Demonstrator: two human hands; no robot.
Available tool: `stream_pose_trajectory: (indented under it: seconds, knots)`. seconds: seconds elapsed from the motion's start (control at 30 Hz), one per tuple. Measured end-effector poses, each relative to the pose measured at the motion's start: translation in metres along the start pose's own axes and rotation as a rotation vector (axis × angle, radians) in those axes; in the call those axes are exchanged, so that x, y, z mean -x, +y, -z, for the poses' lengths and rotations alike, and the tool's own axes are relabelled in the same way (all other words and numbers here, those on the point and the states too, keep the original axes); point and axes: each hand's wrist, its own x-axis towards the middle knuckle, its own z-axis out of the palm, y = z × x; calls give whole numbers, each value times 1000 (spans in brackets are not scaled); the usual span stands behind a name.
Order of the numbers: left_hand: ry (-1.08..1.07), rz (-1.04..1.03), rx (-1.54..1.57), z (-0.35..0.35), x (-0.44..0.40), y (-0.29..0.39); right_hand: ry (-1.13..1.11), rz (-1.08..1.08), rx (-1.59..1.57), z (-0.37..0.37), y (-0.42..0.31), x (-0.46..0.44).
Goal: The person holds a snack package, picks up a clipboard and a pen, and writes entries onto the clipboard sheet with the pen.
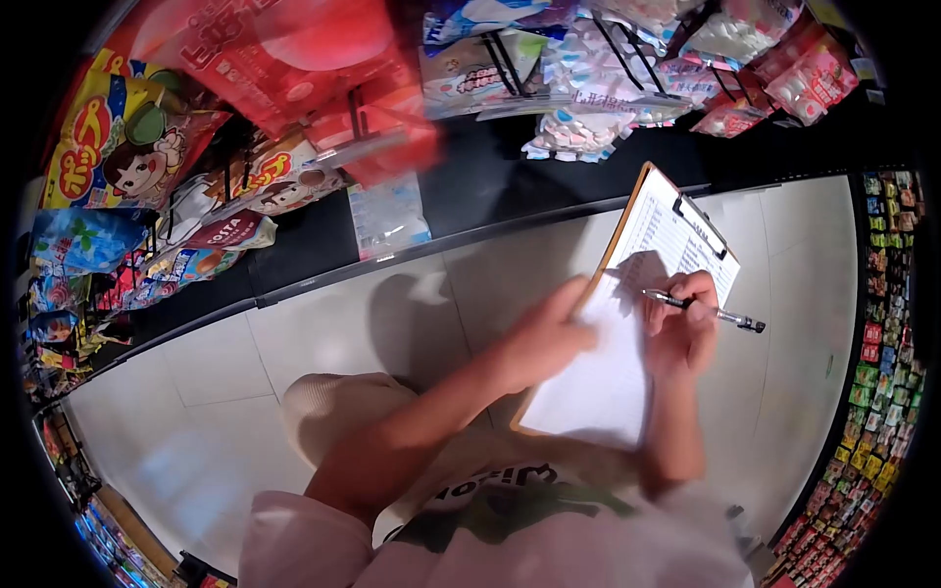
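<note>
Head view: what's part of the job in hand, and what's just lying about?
Apparently the job:
clipboard, left hand at its edge
printed sheet clipped on it
pen, held in the right hand

Apparently just around, untouched:
red packaging
yellow snack bag
blue bag
black shelf

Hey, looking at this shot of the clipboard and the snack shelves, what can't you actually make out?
All in the head view:
Printed sheet: row text too small to read.
Pen: middle hidden by the right hand.
Left hand: blurred, so exact finger placement is unclear.
Large red bag: cut off by the top edge.
Far-right packs: labels too small to read.
</note>
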Motion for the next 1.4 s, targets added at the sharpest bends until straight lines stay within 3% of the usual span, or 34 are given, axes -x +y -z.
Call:
stream_pose_trajectory:
  seconds: [0.13, 0.2, 0.33, 0.4, 0.53, 0.6, 0.8, 0.9, 1.1, 1.4]
  knots:
    - [82, -36, 75, 7, 15, -4, -44, -33, -9, -14, 17, 3]
    - [32, -89, 40, 14, 10, -7, -31, -25, 189, -15, 20, 2]
    - [-17, -75, 190, 14, 6, -21, -134, -39, 67, -18, 18, -7]
    - [-18, -195, 219, 9, 11, -12, -116, -40, 95, -28, 11, -12]
    - [-61, -187, 143, 11, 16, -13, -35, -39, 219, -24, 6, -7]
    - [-87, -39, 209, 12, 20, -8, -169, 55, 358, -16, 5, -10]
    - [39, -108, 162, 6, 28, -14, -82, 90, 447, -25, 10, -4]
    - [55, -83, 113, 8, 27, -10, -232, 142, 564, -27, 11, -6]
    - [37, -229, 131, 1, 28, -16, -226, 253, 680, -21, 10, -5]
    - [38, -161, 103, -8, 33, -20, -265, 342, 813, -13, -2, 1]
